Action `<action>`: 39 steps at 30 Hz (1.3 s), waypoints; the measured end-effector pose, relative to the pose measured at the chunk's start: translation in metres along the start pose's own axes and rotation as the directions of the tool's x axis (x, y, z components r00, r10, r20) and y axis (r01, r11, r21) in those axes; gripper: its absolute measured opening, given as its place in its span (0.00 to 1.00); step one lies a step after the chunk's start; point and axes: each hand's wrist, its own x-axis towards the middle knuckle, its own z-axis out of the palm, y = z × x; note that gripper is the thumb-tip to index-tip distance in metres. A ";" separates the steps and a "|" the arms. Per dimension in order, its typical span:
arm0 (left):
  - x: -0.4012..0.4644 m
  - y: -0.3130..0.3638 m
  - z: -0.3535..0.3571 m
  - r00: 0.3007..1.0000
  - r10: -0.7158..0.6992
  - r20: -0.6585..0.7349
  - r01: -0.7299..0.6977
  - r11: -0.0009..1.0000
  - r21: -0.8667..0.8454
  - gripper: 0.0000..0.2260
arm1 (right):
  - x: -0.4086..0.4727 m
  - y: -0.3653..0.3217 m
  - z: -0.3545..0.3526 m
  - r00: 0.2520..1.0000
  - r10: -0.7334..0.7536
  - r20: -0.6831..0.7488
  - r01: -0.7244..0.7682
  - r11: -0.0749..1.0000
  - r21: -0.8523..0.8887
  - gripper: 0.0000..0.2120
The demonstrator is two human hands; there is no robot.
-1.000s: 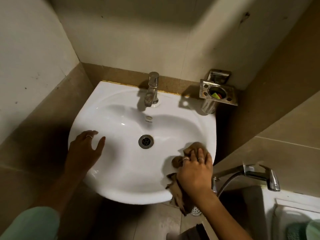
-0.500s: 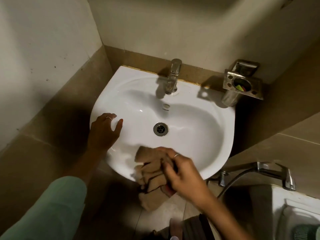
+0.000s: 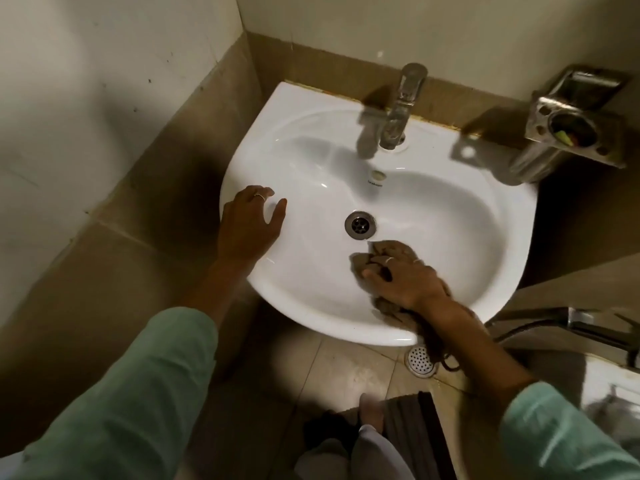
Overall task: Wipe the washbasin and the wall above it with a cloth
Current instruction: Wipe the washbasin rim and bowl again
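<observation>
A white washbasin (image 3: 450,216) is fixed in a wall corner, with a steel drain (image 3: 360,225) at its middle and a chrome tap (image 3: 401,105) at the back. My right hand (image 3: 405,277) presses a crumpled brown cloth (image 3: 363,265) against the inside front of the bowl, just below and right of the drain; part of the cloth hangs over the front rim. My left hand (image 3: 249,223) rests flat on the basin's left rim, fingers spread, holding nothing. The wall (image 3: 381,26) above the basin is cream, with a brown tiled band below it.
A steel holder (image 3: 575,129) with small coloured items is mounted on the wall right of the tap. A chrome fitting with a hose (image 3: 581,323) sticks out at the right. A round floor drain (image 3: 420,360) lies under the basin's front rim.
My right hand has slid the cloth from the basin's front rim up into the bowl, toward the drain. The left hand has stayed on the left rim. The view has shifted.
</observation>
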 end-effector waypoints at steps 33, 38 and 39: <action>-0.060 0.011 -0.023 0.995 0.039 0.087 -0.039 0.999 -0.003 0.24 | -0.144 -0.063 0.061 0.855 -0.181 -0.487 0.406 0.817 0.409 0.22; -0.070 0.022 -0.043 0.998 0.008 0.058 -0.006 1.000 -0.029 0.21 | -0.157 -0.090 0.044 0.920 -0.197 -0.339 0.392 0.456 0.799 0.21; -0.074 0.025 -0.044 0.998 0.002 0.056 0.000 1.000 -0.028 0.22 | -0.163 -0.085 0.040 0.931 -0.132 -0.340 0.364 0.369 0.855 0.20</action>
